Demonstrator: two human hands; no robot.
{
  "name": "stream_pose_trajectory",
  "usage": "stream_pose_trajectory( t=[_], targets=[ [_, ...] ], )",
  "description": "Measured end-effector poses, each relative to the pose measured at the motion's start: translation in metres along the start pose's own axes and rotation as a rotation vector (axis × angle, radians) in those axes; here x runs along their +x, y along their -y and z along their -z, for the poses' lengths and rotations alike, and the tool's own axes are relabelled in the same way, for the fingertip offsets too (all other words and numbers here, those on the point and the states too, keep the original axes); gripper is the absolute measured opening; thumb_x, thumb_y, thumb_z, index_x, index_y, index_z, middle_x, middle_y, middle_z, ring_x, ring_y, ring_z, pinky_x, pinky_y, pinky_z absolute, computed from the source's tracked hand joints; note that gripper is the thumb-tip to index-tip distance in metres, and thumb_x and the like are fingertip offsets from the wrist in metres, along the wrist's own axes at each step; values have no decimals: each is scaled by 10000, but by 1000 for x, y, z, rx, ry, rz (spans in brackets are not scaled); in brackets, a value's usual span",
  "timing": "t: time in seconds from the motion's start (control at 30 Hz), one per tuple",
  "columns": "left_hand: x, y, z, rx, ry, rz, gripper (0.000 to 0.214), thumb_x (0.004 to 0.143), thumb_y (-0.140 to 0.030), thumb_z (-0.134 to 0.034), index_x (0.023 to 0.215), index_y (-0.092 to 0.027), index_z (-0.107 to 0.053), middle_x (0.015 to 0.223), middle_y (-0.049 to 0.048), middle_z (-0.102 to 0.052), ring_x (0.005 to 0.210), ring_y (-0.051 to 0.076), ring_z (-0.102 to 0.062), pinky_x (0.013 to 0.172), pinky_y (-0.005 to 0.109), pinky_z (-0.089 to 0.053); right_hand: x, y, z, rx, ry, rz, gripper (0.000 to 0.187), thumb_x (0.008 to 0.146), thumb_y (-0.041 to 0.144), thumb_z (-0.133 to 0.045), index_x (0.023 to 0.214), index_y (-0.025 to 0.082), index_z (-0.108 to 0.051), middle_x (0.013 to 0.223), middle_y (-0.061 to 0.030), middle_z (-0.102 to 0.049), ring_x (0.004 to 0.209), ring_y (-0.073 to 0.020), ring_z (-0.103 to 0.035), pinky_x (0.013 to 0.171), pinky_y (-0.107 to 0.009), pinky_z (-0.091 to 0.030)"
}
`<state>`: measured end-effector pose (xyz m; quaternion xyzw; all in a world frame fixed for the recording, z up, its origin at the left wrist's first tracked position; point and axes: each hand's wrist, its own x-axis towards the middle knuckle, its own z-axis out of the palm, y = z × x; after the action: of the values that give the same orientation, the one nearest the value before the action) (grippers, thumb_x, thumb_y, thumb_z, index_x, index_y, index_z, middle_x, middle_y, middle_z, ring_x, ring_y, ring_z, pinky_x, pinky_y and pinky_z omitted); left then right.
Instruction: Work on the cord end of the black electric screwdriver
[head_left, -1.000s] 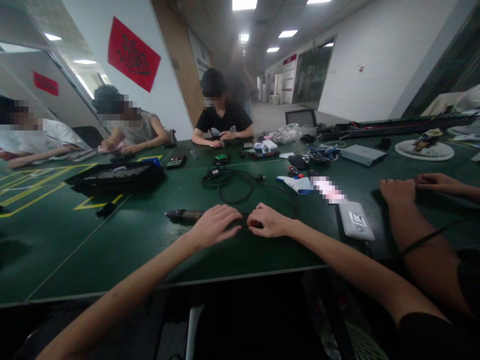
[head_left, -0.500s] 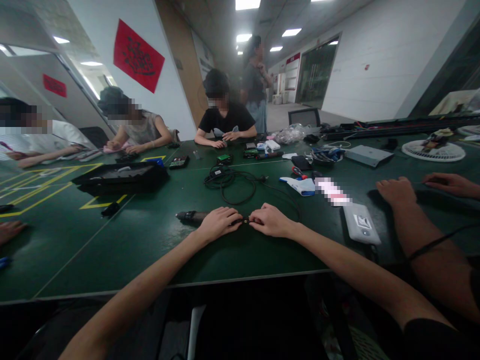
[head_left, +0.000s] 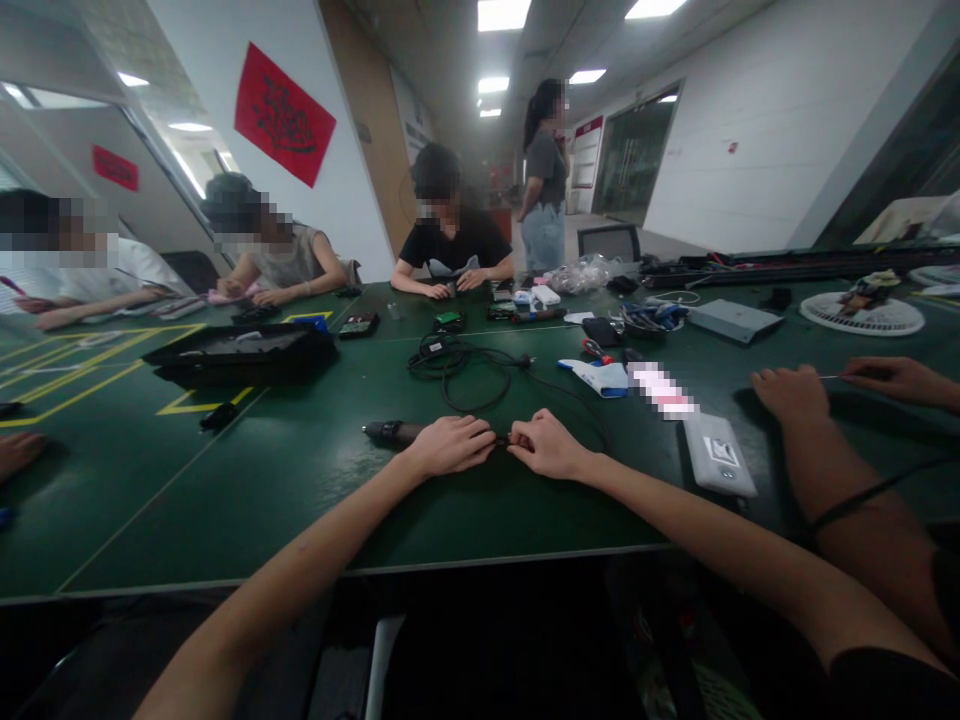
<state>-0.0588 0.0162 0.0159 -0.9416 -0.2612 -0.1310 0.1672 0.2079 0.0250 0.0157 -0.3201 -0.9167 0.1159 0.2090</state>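
My left hand (head_left: 457, 443) is closed around the rear part of a dark, pen-shaped electric screwdriver (head_left: 390, 431). Its tip points left, and its body lies just above the green table. Opposite, my right hand (head_left: 549, 443) pinches a small dark piece at the screwdriver's back end, possibly a cord connector; fingers cover most of it. The fingertips of both hands almost meet, with a narrow gap between them. A black power cord (head_left: 480, 400) lies coiled behind my hands, with a plug at its right end, and a thin stretch runs down toward my right hand.
To the right are a blue-and-white packet (head_left: 600, 378), a white power adapter (head_left: 720, 455) and a neighbour's forearms (head_left: 847, 450). A black tray (head_left: 240, 352) sits at the left. Farther back are a fan grille (head_left: 862, 313), a grey box (head_left: 736, 320) and seated people.
Both hands have shifted slightly right in view with the screwdriver. My right fingers have curled more tightly, and the small part between the hands shows less. A standing person in the background has moved right.
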Motion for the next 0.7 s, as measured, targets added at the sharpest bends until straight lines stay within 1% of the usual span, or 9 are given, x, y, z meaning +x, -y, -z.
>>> stream_pose_trajectory(
  t=[0.07, 0.17, 0.27, 0.47, 0.6, 0.7],
  targets=[
    [-1, -3, 3, 16, -8, 22, 237, 1077, -356, -471, 1150, -214, -646, 1111, 84, -667, 997, 209, -640, 809, 330, -503, -1, 0, 0, 0, -15, -4, 122, 964, 263, -684, 886, 182, -636, 761, 14, -653, 688, -139, -531, 882, -328, -324],
    [3, -12, 9, 42, -12, 57, 230, 1073, -351, -485, 1167, -205, -635, 1174, 102, -669, 1112, 251, -618, 924, 395, -489, -1, 2, 1, -10, -28, -20, 128, 973, 264, -679, 884, 178, -645, 763, 6, -663, 682, -139, -535, 889, -333, -328],
    [7, -20, 12, 16, -17, 91, 229, 1073, -338, -488, 1208, -204, -616, 1190, 104, -673, 1152, 264, -608, 983, 426, -467, 0, 6, 1, -34, -22, -29, 129, 966, 257, -688, 869, 178, -654, 769, 1, -674, 673, -138, -541, 880, -334, -329],
    [4, -20, 6, -134, -33, 131, 238, 1071, -275, -480, 1281, -214, -575, 1194, 82, -685, 1146, 224, -620, 962, 389, -479, 0, 15, -4, -91, -46, -84, 121, 968, 256, -681, 874, 183, -662, 814, -15, -697, 714, -155, -577, 815, -324, -323],
    [3, -19, 2, -142, -29, 100, 237, 1072, -258, -468, 1274, -219, -586, 1206, 83, -689, 1154, 220, -623, 972, 390, -473, 0, 16, -4, -78, -64, -74, 94, 962, 250, -694, 904, 186, -660, 861, -18, -704, 754, -162, -599, 786, -310, -327],
    [5, -20, 1, -128, -31, 102, 234, 1072, -261, -475, 1273, -218, -586, 1199, 84, -691, 1144, 224, -626, 973, 392, -469, 1, 16, -4, -66, -75, -76, 95, 964, 250, -692, 909, 184, -653, 852, -12, -699, 744, -156, -599, 777, -303, -331]
  ],
)
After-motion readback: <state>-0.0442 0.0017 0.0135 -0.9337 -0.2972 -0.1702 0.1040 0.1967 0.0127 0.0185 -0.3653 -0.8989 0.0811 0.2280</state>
